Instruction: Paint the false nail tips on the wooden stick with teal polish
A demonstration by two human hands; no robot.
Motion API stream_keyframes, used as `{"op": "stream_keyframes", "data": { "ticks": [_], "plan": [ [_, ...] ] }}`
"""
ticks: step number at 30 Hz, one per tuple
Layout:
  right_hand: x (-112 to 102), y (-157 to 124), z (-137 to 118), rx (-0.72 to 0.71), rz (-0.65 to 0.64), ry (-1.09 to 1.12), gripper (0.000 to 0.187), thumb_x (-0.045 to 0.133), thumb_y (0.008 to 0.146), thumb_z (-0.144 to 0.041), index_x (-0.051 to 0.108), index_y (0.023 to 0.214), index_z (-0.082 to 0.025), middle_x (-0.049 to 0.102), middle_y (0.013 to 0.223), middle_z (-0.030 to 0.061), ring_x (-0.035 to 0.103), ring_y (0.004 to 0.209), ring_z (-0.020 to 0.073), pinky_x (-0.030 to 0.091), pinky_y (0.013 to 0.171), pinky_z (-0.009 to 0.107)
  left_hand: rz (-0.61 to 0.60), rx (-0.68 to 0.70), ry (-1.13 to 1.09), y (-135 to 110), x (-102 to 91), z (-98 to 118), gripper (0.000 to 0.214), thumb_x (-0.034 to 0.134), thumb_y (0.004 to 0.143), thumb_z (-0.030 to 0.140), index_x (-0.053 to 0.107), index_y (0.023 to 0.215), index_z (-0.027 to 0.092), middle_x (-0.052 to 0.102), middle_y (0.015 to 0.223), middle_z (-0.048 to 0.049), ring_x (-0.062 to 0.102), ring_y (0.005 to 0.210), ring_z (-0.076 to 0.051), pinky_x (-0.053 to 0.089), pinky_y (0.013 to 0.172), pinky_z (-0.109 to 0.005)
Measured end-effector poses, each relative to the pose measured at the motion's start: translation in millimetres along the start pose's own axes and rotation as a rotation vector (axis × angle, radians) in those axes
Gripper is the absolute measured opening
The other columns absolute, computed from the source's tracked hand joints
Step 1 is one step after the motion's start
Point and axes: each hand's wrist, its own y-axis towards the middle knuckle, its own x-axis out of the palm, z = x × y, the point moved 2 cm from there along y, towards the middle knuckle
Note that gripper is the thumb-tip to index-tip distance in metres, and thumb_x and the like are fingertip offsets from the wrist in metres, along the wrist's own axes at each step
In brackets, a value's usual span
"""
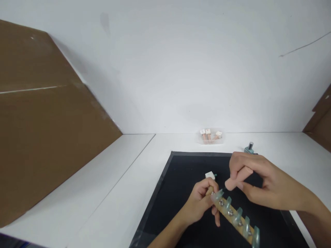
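Note:
My left hand [198, 201] is closed around the upper end of a wooden strip [234, 218], which slants down to the right. Several glossy pale-green false nails [238, 216] stand along it, with small silvery pieces between them. In my right hand [258, 179], thumb and fingers pinch the thick pink handle of a nail polish brush [239, 178]. Its dark tip is at the false nail [218, 195] nearest my left fingers; whether it touches is too small to tell. Just beyond my left fingers is a white block [210, 175] with a bit of green beside it.
A black mat [186, 172] lies on the white table under my hands. Behind it, a clear tray [210, 140] holds white-topped, pinkish sticks. A small teal bottle [249, 150] with a silvery neck or cap stands back right. Brown panels [51, 120] flank the table; a white wall rises behind.

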Motion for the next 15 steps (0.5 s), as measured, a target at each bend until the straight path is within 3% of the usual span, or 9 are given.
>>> {"op": "stream_keyframes", "data": {
  "ticks": [6,15],
  "plan": [
    [5.4,6.4,-2.6,0.015,-0.099,0.080,0.023,0.048,0.075,0.001,0.059,0.080,-0.019,0.059,0.078,0.0013,0.056,0.069,0.0130,0.046,0.061,0.027,0.044,-0.027,0.023,2.5,0.2,-0.4,0.019,0.063,0.077,0.027,0.050,0.077,0.014,0.052,0.050,0.0053,0.047,0.036,-0.004,0.049,0.035,-0.018],
    [-4.3,0.3,0.8,0.065,-0.006,-0.063,0.026,0.045,0.070,0.003,0.058,0.074,-0.019,0.053,0.075,0.0005,0.052,0.064,0.0120,0.041,0.055,0.024,0.009,-0.007,0.015,-2.9,1.2,4.7,0.019,0.061,0.078,0.025,0.048,0.072,0.014,0.050,0.050,0.0067,0.046,0.036,-0.003,0.048,0.034,-0.017]
  ]
}}
